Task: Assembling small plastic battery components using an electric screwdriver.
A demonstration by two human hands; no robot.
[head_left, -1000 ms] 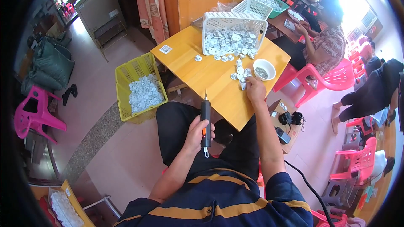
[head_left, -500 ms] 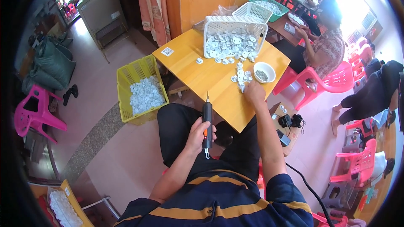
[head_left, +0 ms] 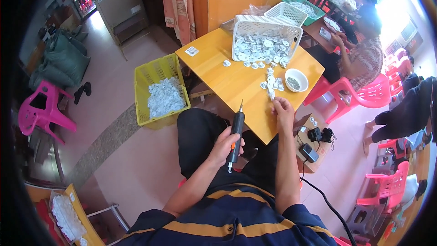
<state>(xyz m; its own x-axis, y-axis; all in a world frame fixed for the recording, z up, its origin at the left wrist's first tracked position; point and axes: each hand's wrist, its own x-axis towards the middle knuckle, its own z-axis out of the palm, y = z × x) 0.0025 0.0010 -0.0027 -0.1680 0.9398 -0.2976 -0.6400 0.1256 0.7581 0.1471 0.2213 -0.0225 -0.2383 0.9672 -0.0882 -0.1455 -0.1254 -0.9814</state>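
Observation:
My left hand [head_left: 226, 145] is wrapped round a black electric screwdriver [head_left: 236, 132] with an orange switch, its thin bit tilted up and away from me. At the table's right side, my right hand [head_left: 284, 113] has thumb and fingers pinched at the near end of a short line of small white round plastic parts [head_left: 271, 82]. A white part [head_left: 271, 96] shows at those fingertips, partly covered by them. Just beyond stands a white bowl [head_left: 296, 80] holding small metal pieces, probably screws. A white perforated basket [head_left: 267, 22] lies tipped toward me, spilling many similar white parts.
Left of the wooden table [head_left: 214, 70], a yellow crate [head_left: 142, 89] on the floor holds more white pieces. A carton [head_left: 314, 161] with black devices stands by my right knee. At right a person [head_left: 364, 64] sits on a pink chair [head_left: 371, 93]; a black cable [head_left: 325, 196] runs nearby.
My right hand has drawn back slightly toward me from the white parts, its fingertips now pinched. The screwdriver has tilted a little to the right. The whole view has shifted slightly.

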